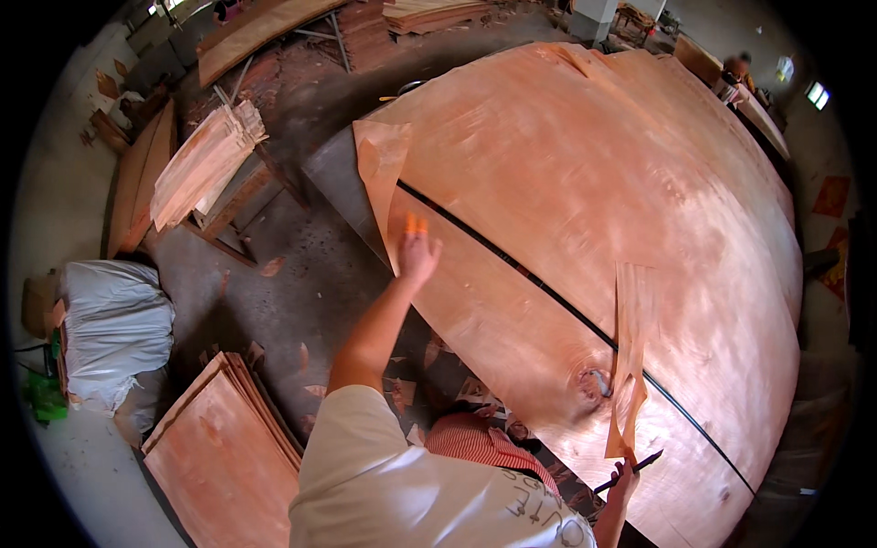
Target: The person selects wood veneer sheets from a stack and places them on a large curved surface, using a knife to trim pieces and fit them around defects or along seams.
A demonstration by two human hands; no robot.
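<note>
A large reddish-tan wood veneer sheet (539,173) spreads before me, crossed diagonally by a long narrow black strip (493,245); whether this is a bar or a gap cannot be told. My left hand (418,256), with orange covers on some fingertips, lies open on the veneer near its left edge. Close to that hand, a loose veneer piece (382,155) overlaps the corner. At the near edge, my right hand (623,482) is closed round a slim dark knife-like tool (647,460). Its fingers meet the lower end of a narrow, curled veneer strip (628,384); whether they grip it is unclear.
Stacked veneer sheets (224,452) lean at lower left, below a white-covered bundle (117,324). More veneer (206,160) rests on a wooden stand at left. Scraps litter the floor (283,301). A long table (260,36) stands behind; another person (736,71) is at far right.
</note>
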